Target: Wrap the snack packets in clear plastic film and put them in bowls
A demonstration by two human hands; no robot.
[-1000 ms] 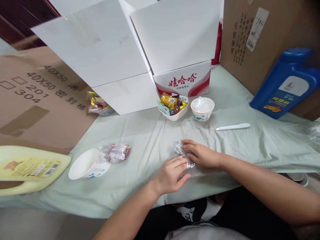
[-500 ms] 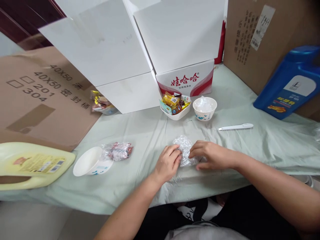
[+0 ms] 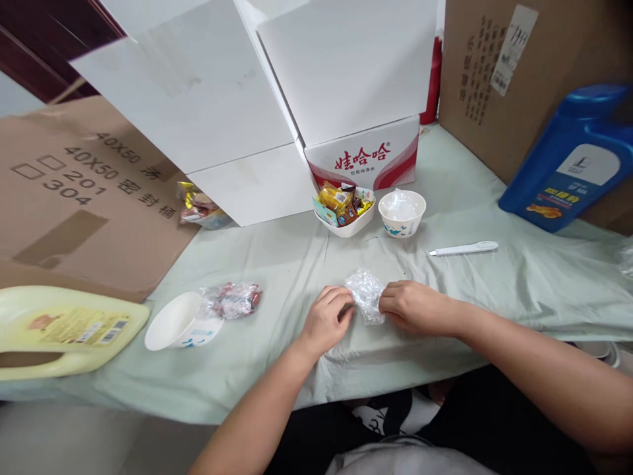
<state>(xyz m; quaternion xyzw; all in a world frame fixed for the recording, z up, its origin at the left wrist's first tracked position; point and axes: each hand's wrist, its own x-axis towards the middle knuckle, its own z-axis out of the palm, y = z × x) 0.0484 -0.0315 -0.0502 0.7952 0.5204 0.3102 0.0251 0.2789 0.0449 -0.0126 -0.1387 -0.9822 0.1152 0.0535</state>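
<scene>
A small crinkled clear plastic bag lies on the pale green cloth in front of me. My left hand pinches its left edge with curled fingers. My right hand grips its right edge, fingers folded in. Behind them stand a white bowl of wrapped candies and a second white bowl holding clear plastic. A white pen-like tool lies to the right.
A tipped white bowl and a clear bag of candies lie at left. A yellow jug lies at far left, a blue jug at right. Open white cartons and brown cardboard stand behind.
My left hand moved up from the table's edge onto the bag's left side. My right hand shifted to the right edge, and the bag now sits bunched between both hands.
</scene>
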